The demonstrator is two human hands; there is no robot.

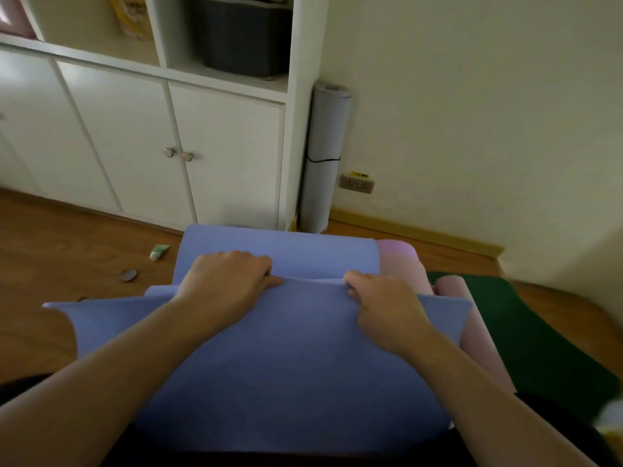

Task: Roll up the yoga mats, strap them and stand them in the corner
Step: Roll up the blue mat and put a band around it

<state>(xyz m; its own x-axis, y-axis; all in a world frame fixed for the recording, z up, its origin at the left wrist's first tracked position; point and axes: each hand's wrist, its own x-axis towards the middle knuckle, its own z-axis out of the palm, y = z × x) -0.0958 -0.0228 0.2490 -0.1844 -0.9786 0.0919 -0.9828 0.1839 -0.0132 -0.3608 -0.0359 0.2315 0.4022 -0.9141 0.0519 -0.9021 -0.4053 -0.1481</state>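
Note:
A blue yoga mat (286,358) lies across the floor in front of me, its near end folded over toward me. My left hand (226,281) and my right hand (381,298) grip the fold's edge, fingers curled round it. A pink mat (404,261) lies under the blue one and shows at its right side. To the right a dark green mat (526,335) lies flat. In the corner a grey rolled mat (323,156) stands upright against the wall, bound by a black strap (323,160).
A white cabinet (141,139) with doors and open shelves fills the left wall. On the wooden floor lie a small green tube (160,252) and a round dark lid (127,275). A wall socket (356,184) sits low beside the corner.

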